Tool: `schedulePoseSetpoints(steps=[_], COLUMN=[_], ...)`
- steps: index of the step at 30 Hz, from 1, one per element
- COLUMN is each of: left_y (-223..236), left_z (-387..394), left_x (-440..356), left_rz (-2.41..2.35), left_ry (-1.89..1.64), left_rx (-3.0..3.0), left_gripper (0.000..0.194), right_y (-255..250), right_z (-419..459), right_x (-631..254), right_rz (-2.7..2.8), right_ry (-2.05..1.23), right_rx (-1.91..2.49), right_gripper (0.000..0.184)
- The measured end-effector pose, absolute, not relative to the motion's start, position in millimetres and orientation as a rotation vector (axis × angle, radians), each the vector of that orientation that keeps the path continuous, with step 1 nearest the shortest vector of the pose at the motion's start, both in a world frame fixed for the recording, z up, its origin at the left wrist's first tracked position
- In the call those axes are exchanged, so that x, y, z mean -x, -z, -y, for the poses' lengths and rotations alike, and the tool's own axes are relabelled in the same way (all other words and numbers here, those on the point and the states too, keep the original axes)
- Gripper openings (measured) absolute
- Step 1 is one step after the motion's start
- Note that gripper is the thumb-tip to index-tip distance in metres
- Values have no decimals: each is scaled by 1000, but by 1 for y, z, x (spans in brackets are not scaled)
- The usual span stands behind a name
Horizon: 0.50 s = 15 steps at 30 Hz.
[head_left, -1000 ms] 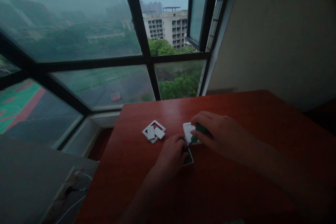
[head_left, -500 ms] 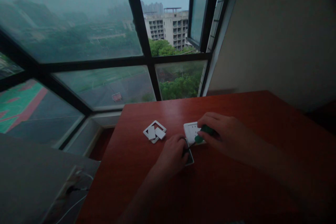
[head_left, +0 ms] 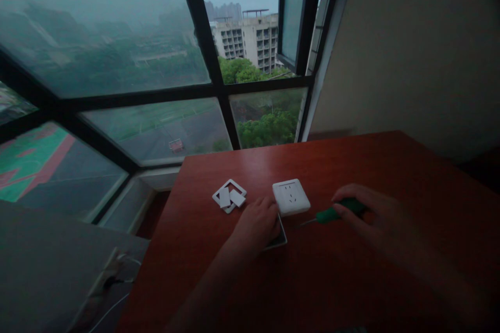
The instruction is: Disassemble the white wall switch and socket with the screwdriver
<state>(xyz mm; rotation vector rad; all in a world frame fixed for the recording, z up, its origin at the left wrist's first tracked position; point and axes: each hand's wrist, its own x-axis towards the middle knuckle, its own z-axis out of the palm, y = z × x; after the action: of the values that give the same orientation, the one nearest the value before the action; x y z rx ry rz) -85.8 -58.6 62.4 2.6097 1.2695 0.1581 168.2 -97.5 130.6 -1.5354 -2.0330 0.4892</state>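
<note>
Right hand (head_left: 369,213) wrapped round green screwdriver (head_left: 328,215), tip pointing toward left hand, clear of it. Left hand (head_left: 255,221) curled over dark-centred, white-edged piece (head_left: 279,240), can't tell if gripping. White socket plate (head_left: 291,197) just beyond left hand's fingers; white frame (head_left: 238,187) left of it.

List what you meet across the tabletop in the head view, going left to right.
White frame → left hand → white socket plate → green-handled screwdriver → right hand.
</note>
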Motion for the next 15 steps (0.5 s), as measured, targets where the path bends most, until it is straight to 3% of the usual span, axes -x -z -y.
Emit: schedulePoseSetpoints(steps=[15], left_y=[-51], left_z=[52], left_x=[82], left_rz=[-1301], left_ry=[-154], left_rx=[-2882], left_gripper=[10], right_y=[-93], right_z=[114], right_x=[-172], right_rz=[1881], right_ry=[-562], right_rx=[1640], right_gripper=[16])
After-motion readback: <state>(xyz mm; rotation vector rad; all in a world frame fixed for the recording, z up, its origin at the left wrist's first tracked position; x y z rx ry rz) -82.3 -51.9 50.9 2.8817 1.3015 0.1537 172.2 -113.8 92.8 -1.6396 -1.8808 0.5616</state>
